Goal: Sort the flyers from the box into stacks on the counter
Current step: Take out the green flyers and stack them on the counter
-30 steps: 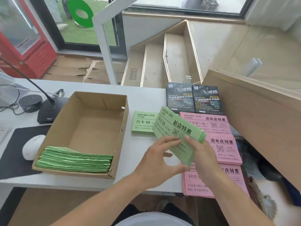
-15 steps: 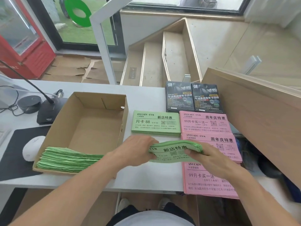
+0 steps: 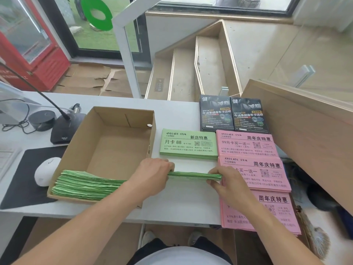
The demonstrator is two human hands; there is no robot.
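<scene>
Fingers of my left hand (image 3: 152, 175) and right hand (image 3: 225, 178) pinch the ends of a thin green paper flyer bundle (image 3: 194, 176), edge-on between them, just above the white counter (image 3: 183, 205). Loosening either pinch could let sheets fan out.

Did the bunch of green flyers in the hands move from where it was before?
Yes. The green bunch went down, from tilted up over the green stack to lying flat just in front of it, between both hands.

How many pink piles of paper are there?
3, in a column on the counter's right: the far pink stack, the middle pink stack beside the right hand, and the near pink stack. None seem hidden.
</scene>
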